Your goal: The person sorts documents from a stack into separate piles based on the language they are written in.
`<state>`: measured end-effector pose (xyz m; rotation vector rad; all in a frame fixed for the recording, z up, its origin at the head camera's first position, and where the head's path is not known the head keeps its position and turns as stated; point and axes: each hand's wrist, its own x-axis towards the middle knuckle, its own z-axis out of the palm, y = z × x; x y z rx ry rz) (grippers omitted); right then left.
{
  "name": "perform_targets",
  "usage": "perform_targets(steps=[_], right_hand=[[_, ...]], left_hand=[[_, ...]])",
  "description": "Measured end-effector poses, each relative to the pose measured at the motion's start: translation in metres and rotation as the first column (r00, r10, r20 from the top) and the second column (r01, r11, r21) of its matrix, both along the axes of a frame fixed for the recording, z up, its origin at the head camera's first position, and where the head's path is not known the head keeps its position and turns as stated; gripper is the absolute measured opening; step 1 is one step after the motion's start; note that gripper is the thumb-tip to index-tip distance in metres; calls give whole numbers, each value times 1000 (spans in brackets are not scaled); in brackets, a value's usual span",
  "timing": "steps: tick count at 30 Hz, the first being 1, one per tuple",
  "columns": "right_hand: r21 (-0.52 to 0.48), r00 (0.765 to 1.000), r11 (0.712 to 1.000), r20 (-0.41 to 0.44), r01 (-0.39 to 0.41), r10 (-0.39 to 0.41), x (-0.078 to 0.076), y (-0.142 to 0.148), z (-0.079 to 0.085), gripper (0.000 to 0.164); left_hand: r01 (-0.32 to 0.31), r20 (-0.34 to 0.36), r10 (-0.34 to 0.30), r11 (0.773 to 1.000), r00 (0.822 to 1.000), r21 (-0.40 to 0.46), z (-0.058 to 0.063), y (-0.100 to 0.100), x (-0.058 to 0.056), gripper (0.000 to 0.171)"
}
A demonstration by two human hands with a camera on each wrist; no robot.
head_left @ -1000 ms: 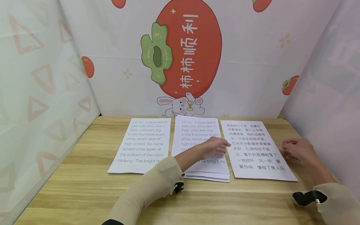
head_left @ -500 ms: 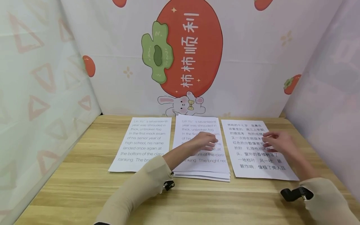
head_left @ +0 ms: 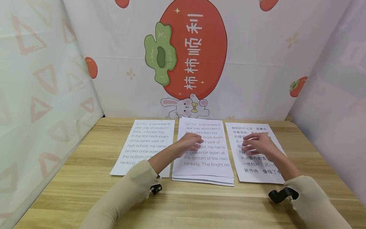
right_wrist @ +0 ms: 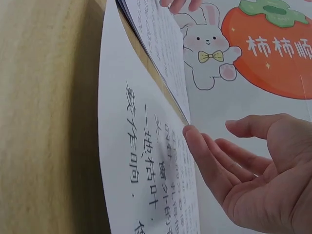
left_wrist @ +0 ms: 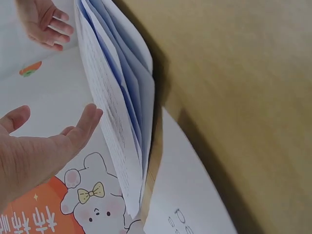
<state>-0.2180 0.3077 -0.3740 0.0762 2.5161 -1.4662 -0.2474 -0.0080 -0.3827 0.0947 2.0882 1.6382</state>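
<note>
My left hand hovers over the middle stack of printed paper, fingers loosely bent and holding nothing. Several sheets with uneven edges make up that stack, English text on top. Over the sheet with Chinese text at the right is my right hand, covering some of its lines. The right wrist view shows the right hand with thumb and fingers spread apart, nothing between them. In the left wrist view the left hand is likewise spread beside the stack. A sheet with English text lies at the left.
All the paper lies on a wooden table. Behind it hangs a white backdrop printed with a large persimmon and a rabbit. Pale cloth walls close in both sides.
The right hand has moved left from the table beside the Chinese sheet to over it. The left hand has shifted left across the middle stack. The papers stay in place.
</note>
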Motion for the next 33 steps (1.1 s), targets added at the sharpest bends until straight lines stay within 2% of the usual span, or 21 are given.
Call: perform_targets(steps=[9,20,25,29,33], right_hand=[[-69,999,997,37,-20,22,-10,-26,-2,48],[-176,996,984,88,-14,30,-15,-37,-4,48],[-188,995,982,95,-9,27,-17,-39,-4,47],[-180,994,984,106,-3,22,-18,-41,-5,46],[-195,993,981,118,9,14,-19,-43,-7,46]], left_hand=[[-47,0,47,999,999,10,3,-30,1,58],[-98,0,98,995,995,26,7,-65,0,52],[-125,-8,125,992,992,12,6,-77,-3,52],[-183,18,183,983,983,20,5,-85,-4,50],[-202,59,199,978,978,50,4,-90,-4,50]])
